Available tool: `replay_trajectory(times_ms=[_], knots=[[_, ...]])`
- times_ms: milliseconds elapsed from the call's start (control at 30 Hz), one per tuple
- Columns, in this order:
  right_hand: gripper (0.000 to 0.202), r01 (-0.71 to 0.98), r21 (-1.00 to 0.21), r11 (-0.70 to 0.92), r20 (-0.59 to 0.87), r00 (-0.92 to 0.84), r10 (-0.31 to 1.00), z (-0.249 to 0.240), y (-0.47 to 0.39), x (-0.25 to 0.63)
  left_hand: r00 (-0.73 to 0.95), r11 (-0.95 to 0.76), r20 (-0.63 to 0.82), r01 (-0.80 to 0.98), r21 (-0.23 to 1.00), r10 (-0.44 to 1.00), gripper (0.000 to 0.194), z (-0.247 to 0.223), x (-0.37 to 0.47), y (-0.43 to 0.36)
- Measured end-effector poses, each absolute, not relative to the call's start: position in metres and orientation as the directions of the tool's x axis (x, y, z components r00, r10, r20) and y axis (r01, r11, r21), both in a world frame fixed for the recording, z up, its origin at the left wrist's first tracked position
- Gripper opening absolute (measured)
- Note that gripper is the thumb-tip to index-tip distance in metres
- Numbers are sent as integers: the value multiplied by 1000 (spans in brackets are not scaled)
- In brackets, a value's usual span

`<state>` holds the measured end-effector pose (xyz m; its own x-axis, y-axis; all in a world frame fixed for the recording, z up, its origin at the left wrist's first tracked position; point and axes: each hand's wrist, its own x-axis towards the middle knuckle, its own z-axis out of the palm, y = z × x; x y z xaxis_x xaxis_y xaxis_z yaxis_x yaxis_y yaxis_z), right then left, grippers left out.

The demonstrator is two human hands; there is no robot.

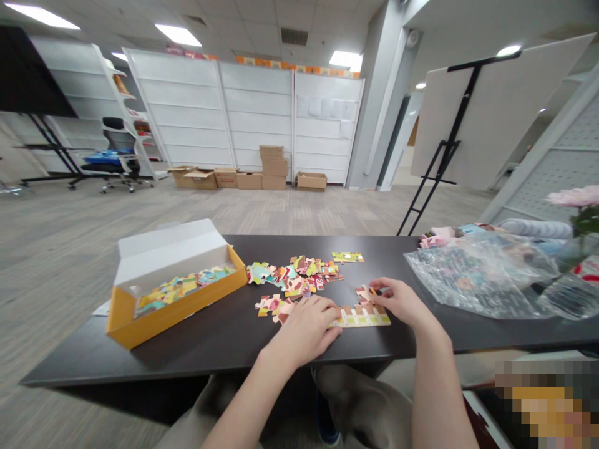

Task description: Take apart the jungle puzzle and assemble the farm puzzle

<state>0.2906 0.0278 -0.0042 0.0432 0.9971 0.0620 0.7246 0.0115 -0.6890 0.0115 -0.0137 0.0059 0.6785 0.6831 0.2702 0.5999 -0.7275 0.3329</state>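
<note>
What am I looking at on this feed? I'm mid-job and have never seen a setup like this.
There is no machine here: these are a person's own bare hands, seen by one camera worn on the head, looking forward and down. On the dark table are a heap of puzzle pieces, an open yellow box with more pieces inside, and, to the right, a clear plastic bag. The left hand rests over part of a joined puzzle strip. The right hand has its fingertips at a piece by the strip's far edge; how firmly it holds it, I can't tell.
</note>
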Motion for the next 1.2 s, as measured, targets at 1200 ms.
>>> replay_trajectory(times_ms=[1200], knots=[[23, 738, -673, 38, 60, 4, 998, 9, 24, 271, 357, -401, 211, 889, 222, 910, 46, 18, -74, -9]])
